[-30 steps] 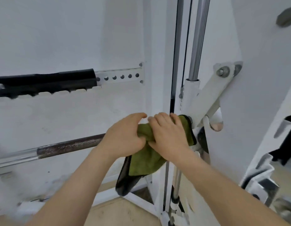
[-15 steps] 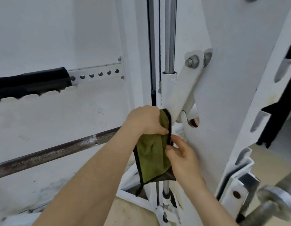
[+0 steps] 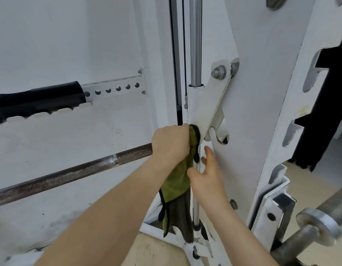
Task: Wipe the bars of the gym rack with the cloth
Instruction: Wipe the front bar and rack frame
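Observation:
A green cloth (image 3: 177, 181) with a dark underside hangs down from my left hand (image 3: 171, 144), which is shut on its top end at the right end of the horizontal rusty barbell (image 3: 70, 174). That end meets the white rack's sliding bracket (image 3: 208, 110) on the vertical chrome guide rod (image 3: 195, 41). My right hand (image 3: 207, 175) is just below and right of the left one, fingers spread, its thumb side touching the hanging cloth beside the lower part of the guide rod.
The white rack upright (image 3: 262, 112) with notched hooks stands at right. A black padded safety bar (image 3: 36, 101) runs along the wall at left. A steel bar end with a collar (image 3: 317, 227) juts in at lower right. Wooden floor below.
The view has swung right and closer. My right hand has let go of the cloth on the barbell and dropped below; the cloth now hangs long from the left hand.

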Available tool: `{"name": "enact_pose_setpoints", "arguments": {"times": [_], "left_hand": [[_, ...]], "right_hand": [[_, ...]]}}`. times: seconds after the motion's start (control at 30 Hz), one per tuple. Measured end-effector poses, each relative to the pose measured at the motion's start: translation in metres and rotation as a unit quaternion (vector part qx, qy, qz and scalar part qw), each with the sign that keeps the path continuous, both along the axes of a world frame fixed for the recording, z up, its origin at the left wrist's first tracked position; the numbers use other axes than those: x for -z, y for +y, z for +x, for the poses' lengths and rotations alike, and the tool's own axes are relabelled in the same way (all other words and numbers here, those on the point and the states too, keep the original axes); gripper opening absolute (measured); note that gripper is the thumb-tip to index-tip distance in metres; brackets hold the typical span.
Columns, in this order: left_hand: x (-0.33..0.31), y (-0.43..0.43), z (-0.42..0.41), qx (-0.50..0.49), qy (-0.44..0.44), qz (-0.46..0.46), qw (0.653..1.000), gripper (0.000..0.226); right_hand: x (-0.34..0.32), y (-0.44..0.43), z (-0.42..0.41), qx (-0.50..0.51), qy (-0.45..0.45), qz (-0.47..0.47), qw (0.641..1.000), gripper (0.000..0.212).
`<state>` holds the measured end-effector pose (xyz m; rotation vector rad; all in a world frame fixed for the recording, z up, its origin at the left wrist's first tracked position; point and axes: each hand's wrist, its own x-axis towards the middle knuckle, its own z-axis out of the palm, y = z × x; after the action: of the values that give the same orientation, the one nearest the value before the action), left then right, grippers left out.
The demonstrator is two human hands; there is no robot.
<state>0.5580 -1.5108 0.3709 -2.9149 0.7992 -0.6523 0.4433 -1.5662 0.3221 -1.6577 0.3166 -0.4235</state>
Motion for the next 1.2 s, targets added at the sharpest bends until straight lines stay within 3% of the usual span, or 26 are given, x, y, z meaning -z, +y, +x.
{"name": "enact_pose_setpoints", "arguments": {"times": [0.13, 0.23, 0.3, 0.37, 0.47, 0.53, 0.6, 0.7, 0.77, 0.83, 0.97, 1.13, 1.2], "left_hand": [[0.028, 0.008, -0.007, -0.008, -0.179, 0.034, 0.983, 0.037], [0.029, 0.008, -0.008, -0.009, -0.229, 0.036, 0.973, 0.026], [0.016, 0.003, -0.006, -0.013, -0.121, 0.031, 0.992, 0.015], [-0.006, -0.003, 0.006, 0.009, 0.074, 0.004, 0.997, 0.018], [-0.038, -0.005, 0.028, 0.015, 0.372, -0.030, 0.927, 0.026], [-0.043, -0.003, 0.035, 0.016, 0.462, -0.047, 0.885, 0.026], [-0.041, -0.001, 0.032, 0.036, 0.422, -0.029, 0.905, 0.024], [-0.021, 0.005, 0.009, 0.037, 0.143, 0.017, 0.989, 0.016], [0.000, 0.023, -0.004, 0.029, -0.048, 0.056, 0.997, 0.011], [0.008, 0.056, -0.013, 0.006, -0.120, 0.097, 0.988, 0.020], [0.010, 0.133, -0.017, -0.087, -0.066, 0.073, 0.991, 0.024], [-0.006, 0.213, -0.036, -0.156, 0.043, 0.002, 0.987, 0.029], [-0.006, 0.243, -0.044, -0.183, 0.036, -0.001, 0.982, 0.036]], "right_hand": [[-0.006, 0.008, 0.005, 0.039, -0.054, -0.063, 0.996, 0.074], [-0.002, 0.014, 0.008, 0.051, -0.079, -0.081, 0.992, 0.076], [0.004, 0.016, 0.010, 0.052, -0.087, -0.080, 0.992, 0.077], [0.008, 0.017, 0.012, 0.062, -0.106, -0.114, 0.986, 0.078], [0.011, 0.015, 0.014, 0.099, -0.147, -0.207, 0.962, 0.075], [0.011, 0.017, 0.015, 0.111, -0.181, -0.258, 0.943, 0.074], [0.009, 0.017, 0.017, 0.100, -0.192, -0.296, 0.930, 0.076], [-0.001, 0.002, 0.029, 0.064, -0.148, -0.352, 0.922, 0.079], [-0.009, -0.007, 0.038, 0.033, -0.115, -0.438, 0.891, 0.079], [-0.012, -0.006, 0.043, 0.014, -0.084, -0.527, 0.846, 0.080], [-0.021, 0.016, 0.047, 0.025, -0.012, -0.631, 0.775, 0.069], [-0.044, 0.059, 0.066, -0.048, -0.038, -0.691, 0.720, 0.011], [-0.049, 0.084, 0.073, -0.105, -0.044, -0.702, 0.703, 0.016]]}}
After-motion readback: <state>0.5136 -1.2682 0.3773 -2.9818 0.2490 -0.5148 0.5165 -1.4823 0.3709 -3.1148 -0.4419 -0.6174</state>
